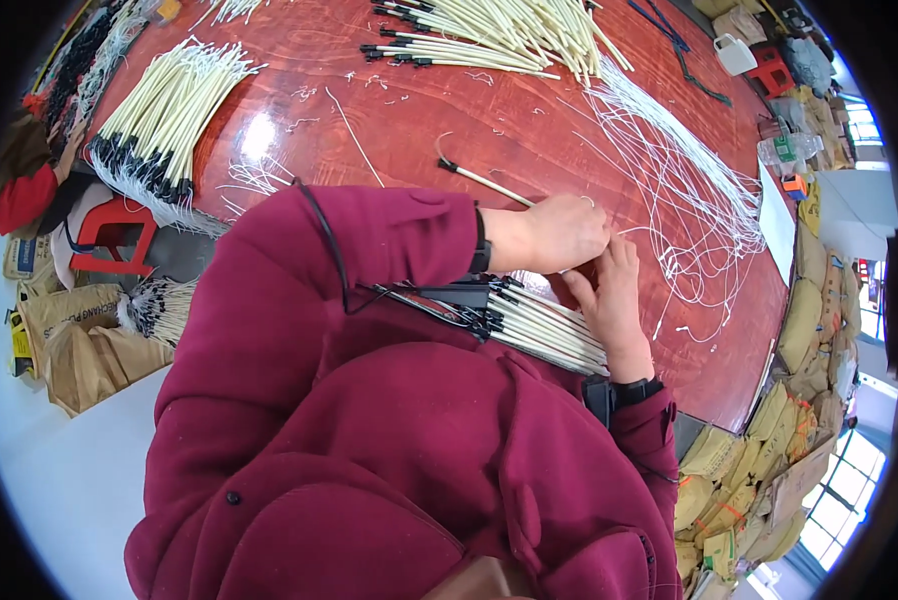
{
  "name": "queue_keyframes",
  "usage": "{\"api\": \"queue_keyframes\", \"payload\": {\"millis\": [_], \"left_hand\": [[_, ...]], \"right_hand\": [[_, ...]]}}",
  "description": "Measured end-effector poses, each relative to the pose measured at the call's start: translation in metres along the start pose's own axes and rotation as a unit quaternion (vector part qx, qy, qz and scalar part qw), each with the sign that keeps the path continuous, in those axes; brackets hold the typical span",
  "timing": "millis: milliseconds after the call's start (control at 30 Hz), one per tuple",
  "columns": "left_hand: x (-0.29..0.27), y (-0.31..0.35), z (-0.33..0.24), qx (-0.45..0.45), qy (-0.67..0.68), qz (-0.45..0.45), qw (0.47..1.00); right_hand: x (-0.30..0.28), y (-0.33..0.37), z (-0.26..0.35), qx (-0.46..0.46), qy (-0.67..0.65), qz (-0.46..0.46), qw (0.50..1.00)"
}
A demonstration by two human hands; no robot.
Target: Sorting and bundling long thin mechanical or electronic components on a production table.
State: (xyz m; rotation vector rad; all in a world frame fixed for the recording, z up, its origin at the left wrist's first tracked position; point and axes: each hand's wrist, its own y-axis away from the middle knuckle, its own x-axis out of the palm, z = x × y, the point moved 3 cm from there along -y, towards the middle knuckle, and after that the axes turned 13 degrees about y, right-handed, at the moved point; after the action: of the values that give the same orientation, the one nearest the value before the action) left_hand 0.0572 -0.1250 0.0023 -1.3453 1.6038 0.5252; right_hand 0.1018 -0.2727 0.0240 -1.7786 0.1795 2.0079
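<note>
Seemingly to steady it, the left grip [566, 232] clamps a slender, black-tipped cream rod [499, 187] over the glossy red wood-grained tabletop [419, 120]; beside it, I can't tell the right grip's [614, 300] hold.

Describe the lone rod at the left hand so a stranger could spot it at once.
Find the reddish table, then the left hand over it. From that hand, the pale rod slants toward the picture's upper left, ending in a black tip with a thin curved strand. Unlike the bunched rods, it stands alone.
</note>
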Motion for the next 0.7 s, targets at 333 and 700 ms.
{"api": "queue_keyframes", "payload": {"millis": [333, 700], "left_hand": [[-0.117, 0.132, 0.023, -0.147, -0.131, -0.242, 0.950], [-0.114, 0.172, 0.071, -0.237, 0.017, -0.265, 0.934]], "right_hand": [[-0.006, -0.017, -0.013, 0.024, 0.017, -0.080, 0.996], [0.010, -0.029, -0.004, -0.047, 0.071, -0.090, 0.992]]}}
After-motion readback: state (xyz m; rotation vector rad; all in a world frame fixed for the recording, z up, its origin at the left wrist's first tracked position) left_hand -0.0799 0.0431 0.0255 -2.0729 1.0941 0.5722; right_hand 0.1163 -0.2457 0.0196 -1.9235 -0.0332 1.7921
